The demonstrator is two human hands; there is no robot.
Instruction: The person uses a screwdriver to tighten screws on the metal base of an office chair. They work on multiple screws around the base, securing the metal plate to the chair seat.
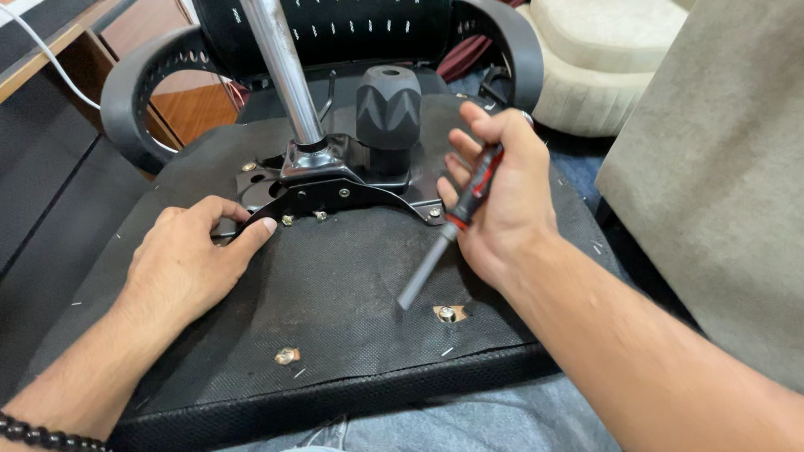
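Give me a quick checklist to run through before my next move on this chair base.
1. Right hand grips screwdriver: ok.
2. Left hand steadies bracket: ok.
3. Screwdriver tip seated in a bolt: not ok, it hangs beside the near right bolt.
4. Near left bolt tight: cannot tell.
5. Bracket screws all in: cannot tell.

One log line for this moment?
left hand: on bracket | right hand: grips screwdriver | tip above bolt | seat: upside down
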